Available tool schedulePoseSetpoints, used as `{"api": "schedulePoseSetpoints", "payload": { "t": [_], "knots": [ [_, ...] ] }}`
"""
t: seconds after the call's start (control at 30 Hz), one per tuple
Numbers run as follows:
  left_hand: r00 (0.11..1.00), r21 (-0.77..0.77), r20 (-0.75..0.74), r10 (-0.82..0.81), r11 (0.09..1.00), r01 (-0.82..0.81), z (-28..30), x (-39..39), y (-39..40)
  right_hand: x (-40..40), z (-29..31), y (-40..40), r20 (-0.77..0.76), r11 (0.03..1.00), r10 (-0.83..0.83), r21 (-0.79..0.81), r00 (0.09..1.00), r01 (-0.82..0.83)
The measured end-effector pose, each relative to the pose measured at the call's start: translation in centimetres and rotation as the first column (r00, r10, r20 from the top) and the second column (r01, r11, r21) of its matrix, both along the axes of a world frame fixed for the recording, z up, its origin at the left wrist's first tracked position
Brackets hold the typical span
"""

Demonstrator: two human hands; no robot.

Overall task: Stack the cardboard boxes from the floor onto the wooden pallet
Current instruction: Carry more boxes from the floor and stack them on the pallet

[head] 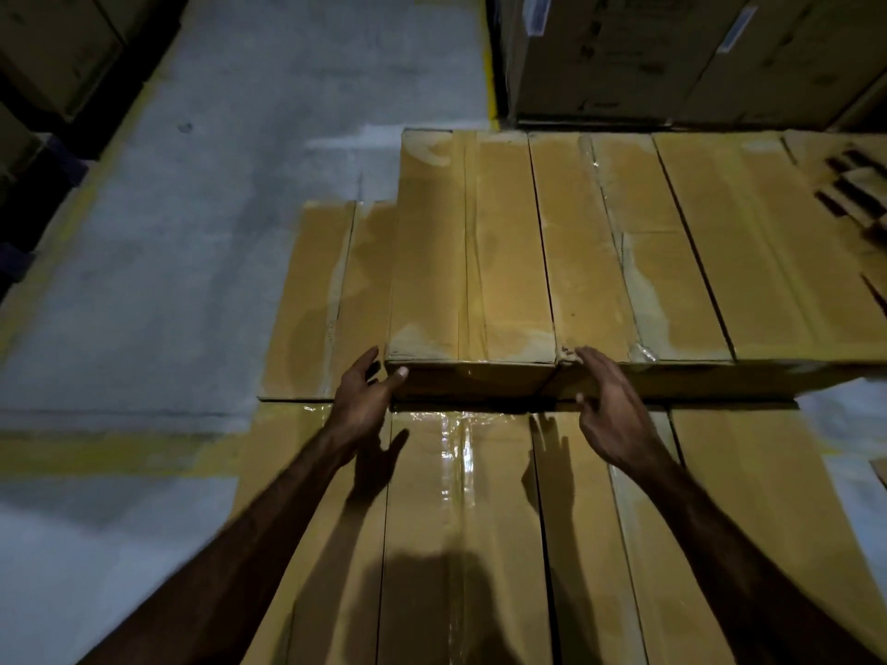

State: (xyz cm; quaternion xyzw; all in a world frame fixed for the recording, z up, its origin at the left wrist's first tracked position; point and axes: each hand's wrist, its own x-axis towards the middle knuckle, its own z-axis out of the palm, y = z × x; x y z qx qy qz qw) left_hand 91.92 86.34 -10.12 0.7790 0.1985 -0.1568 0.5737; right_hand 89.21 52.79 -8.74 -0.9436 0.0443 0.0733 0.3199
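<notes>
stacked boxes [600,55] beyond (floor [201,242] left)

A warehouse or storeroom, dimly lit — bare grey concrete floor [201,242] marked with yellow painted lines [488,64], rows of long taped cardboard boxes [624,242], more stacked cartons [672,55] along the edges.
</notes>
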Motion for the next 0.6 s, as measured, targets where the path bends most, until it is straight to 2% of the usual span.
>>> {"api": "schedulePoseSetpoints", "payload": {
  "t": [0.1,0.37,0.6],
  "knots": [
    [1.0,-0.004,-0.017,0.014,1.0,-0.014,4.3,-3.4,0.0,-3.4,3.4,0.5,0.005,0.992,-0.076,0.097,0.997,0.076],
    [0.977,0.021,0.125,-0.171,0.985,0.17,15.1,-11.9,-4.4,-12.3,13.3,-0.6,-0.021,0.892,-0.348,0.298,0.937,0.339],
    [0.987,-0.005,0.133,-0.091,0.996,0.093,22.7,-19.3,-11.0,-17.4,21.3,-1.7,-0.094,0.855,-0.328,0.394,0.94,0.338]
  ]
}}
